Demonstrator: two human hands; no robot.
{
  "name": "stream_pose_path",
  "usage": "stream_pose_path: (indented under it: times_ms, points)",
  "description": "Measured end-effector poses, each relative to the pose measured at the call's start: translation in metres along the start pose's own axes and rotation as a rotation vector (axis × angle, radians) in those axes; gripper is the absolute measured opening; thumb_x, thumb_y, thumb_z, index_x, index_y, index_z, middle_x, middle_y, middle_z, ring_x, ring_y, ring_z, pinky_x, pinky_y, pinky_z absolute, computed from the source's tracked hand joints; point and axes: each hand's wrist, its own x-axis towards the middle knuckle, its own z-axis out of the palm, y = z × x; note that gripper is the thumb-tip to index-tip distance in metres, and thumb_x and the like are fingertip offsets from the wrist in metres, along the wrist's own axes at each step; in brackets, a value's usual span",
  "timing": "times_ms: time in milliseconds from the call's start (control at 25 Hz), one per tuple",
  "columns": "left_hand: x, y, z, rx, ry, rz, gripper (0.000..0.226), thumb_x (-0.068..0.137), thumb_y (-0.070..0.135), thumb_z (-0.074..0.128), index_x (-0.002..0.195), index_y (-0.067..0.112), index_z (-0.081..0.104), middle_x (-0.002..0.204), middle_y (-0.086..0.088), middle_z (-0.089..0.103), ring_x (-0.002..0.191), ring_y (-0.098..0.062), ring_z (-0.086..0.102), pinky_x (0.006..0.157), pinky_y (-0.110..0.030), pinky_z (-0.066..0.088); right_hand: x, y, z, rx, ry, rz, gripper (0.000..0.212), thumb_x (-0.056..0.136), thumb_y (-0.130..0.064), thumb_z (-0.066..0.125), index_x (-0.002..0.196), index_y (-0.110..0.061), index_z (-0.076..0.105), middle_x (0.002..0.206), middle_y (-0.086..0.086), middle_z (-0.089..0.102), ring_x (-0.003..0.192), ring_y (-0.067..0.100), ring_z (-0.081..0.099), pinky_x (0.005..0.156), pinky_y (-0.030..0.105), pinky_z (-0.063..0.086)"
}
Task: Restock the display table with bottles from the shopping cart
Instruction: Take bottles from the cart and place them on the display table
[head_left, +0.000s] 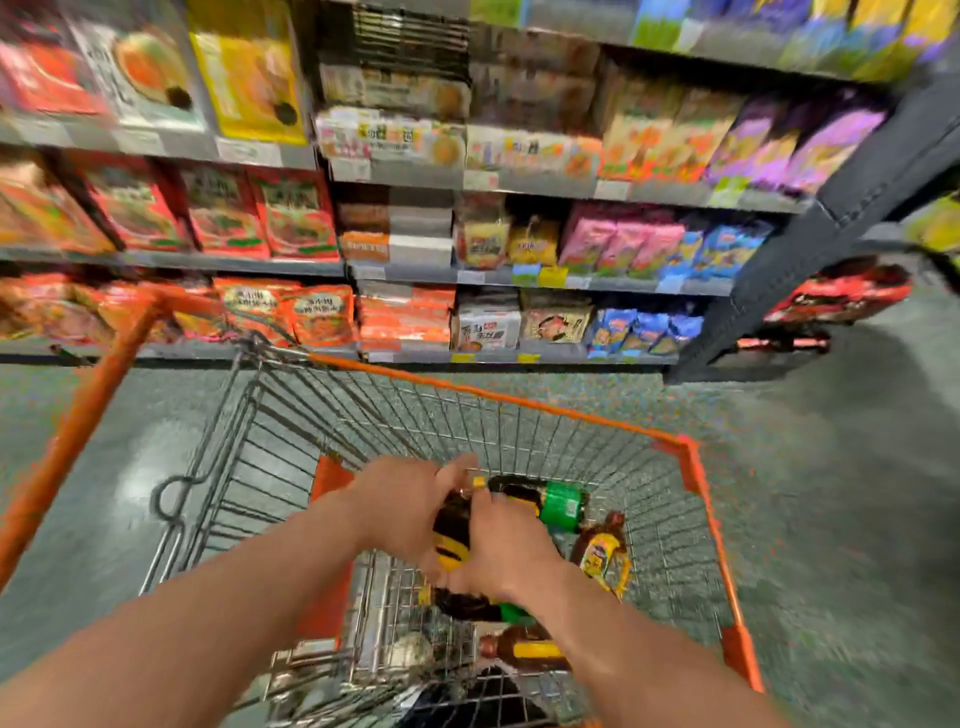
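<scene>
Your largest reference is the shelving (467, 270) of packaged goods, spanning 9 to 2 o'clock across the top of the view; no display table is in view. Below it, the shopping cart (691, 457) fills the centre down to 6 o'clock. Loose bottles (563, 506) lie in its basket, at 3 o'clock from your hands and beneath your right forearm. Your left hand (400, 512) and right hand (506, 551) both wrap one dark bottle with a yellow label (451, 540); motion blur makes the exact finger placement uncertain. Risk: lifted at an angle, this bottle could strike the neighbouring bottles or catch the wire wall, and a loose hold could drop it.
</scene>
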Motion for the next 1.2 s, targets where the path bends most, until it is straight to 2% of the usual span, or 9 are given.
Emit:
stream_pose_path:
  times_ms: [40,160,240,360,480,680,840,1080,1200]
  points:
    - [-0.011,-0.005,-0.017,-0.039,-0.025,-0.057,0.114,0.053,0.084,0.068,0.142,0.026,0.028,0.113,-0.002,0.064,0.106,-0.026,0.062,0.084,-0.037,0.049,-0.009,0.0,-0.011,0.038,0.0,0.002,0.09,0.058,-0.055,0.082,0.123,-0.007,0.04,0.114,0.011,0.056,0.103,0.03,0.057,0.084,0.039,0.048]
    - [-0.04,-0.007,-0.055,-0.139,-0.031,-0.137,0.074,0.064,0.088,0.055,0.101,0.025,0.056,0.088,0.003,0.063,0.087,-0.02,0.06,0.078,-0.035,0.051,-0.03,0.012,-0.031,0.168,-0.038,-0.036,0.086,0.059,-0.048,0.083,0.124,-0.011,0.039,0.113,0.007,0.055,0.102,0.027,0.055,0.079,0.034,0.048]
    - [-0.046,0.013,-0.069,0.017,0.085,-0.114,0.069,0.075,0.086,0.044,0.087,0.019,0.061,0.077,0.002,0.06,0.076,-0.021,0.059,0.064,-0.032,0.047,-0.043,0.021,-0.035,0.239,-0.043,-0.086,0.085,0.062,-0.045,0.081,0.127,-0.015,0.037,0.113,0.005,0.056,0.1,0.024,0.056,0.077,0.03,0.047]
    - [-0.05,0.066,-0.094,0.333,0.296,-0.099,0.054,0.095,0.059,0.037,0.084,0.016,0.067,0.078,-0.002,0.065,0.077,-0.026,0.065,0.056,-0.028,0.037,-0.064,0.019,-0.036,0.258,0.107,-0.135,0.065,0.074,-0.039,0.071,0.127,-0.018,0.041,0.112,0.005,0.061,0.1,0.025,0.06,0.076,0.029,0.047]
    - [-0.05,0.105,-0.111,0.336,0.273,-0.173,0.029,0.092,0.032,0.042,0.079,0.019,0.064,0.074,0.002,0.059,0.077,-0.026,0.062,0.058,-0.028,0.038,-0.085,0.02,-0.038,-0.017,0.283,-0.163,0.04,0.09,-0.043,0.053,0.115,-0.012,0.054,0.106,0.009,0.064,0.096,0.033,0.062,0.069,0.034,0.044]
    - [-0.06,0.136,-0.119,-0.016,0.452,-0.474,0.037,0.088,0.052,0.046,0.079,0.017,0.056,0.069,0.003,0.049,0.073,-0.022,0.055,0.06,-0.029,0.04,-0.106,0.046,-0.069,0.055,0.386,-0.115,0.018,0.089,-0.025,0.053,0.098,-0.013,0.063,0.096,0.01,0.068,0.093,0.032,0.065,0.069,0.033,0.049]
    - [-0.08,0.168,-0.119,-0.234,0.646,-0.487,0.048,0.087,0.067,0.051,0.094,0.019,0.048,0.073,0.004,0.052,0.073,-0.021,0.055,0.056,-0.033,0.037,-0.126,0.081,-0.11,-0.041,0.392,-0.284,0.013,0.088,-0.021,0.051,0.093,-0.012,0.06,0.093,0.01,0.065,0.09,0.032,0.062,0.062,0.032,0.041]
    - [-0.097,0.245,-0.126,-0.073,0.698,-0.849,0.054,0.084,0.076,0.041,0.088,0.022,0.036,0.063,0.007,0.038,0.07,-0.022,0.054,0.055,-0.03,0.04,-0.137,0.095,-0.134,-0.246,0.233,-0.523,0.008,0.087,-0.014,0.056,0.079,-0.013,0.055,0.064,-0.002,0.045,0.067,0.023,0.052,0.056,0.031,0.039]
    - [-0.128,0.266,-0.122,-0.11,0.679,-1.053,0.056,0.081,0.076,0.039,0.083,0.021,0.041,0.072,0.002,0.054,0.081,-0.025,0.063,0.061,-0.031,0.045,-0.155,0.072,-0.132,-0.258,0.163,-0.688,0.015,0.084,-0.015,0.06,0.07,-0.016,0.053,0.065,0.001,0.051,0.069,0.026,0.055,0.056,0.031,0.038]
